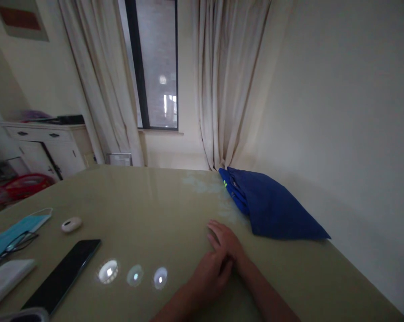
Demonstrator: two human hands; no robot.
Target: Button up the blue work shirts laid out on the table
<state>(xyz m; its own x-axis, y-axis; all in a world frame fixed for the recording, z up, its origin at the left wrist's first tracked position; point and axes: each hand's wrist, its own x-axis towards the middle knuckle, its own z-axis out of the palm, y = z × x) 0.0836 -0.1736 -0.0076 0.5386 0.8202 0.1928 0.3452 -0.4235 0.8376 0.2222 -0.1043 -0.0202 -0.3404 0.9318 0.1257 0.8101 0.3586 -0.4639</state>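
My left hand is closed around the base of my right hand, close to the wrist. My right hand rests palm down low over the table, its fingers stretched forward and the thumb a little apart. Nothing shows in its fingers. Part of the left hand's fingers is hidden where the two hands meet. Just beyond them, to the right, lies a dark blue cloth bag with brighter blue folded cloth showing at its mouth.
On the table's left are a black phone, a small white rounded case, a blue face mask, eyeglasses and a white box. A wall borders the right edge; curtains hang behind.
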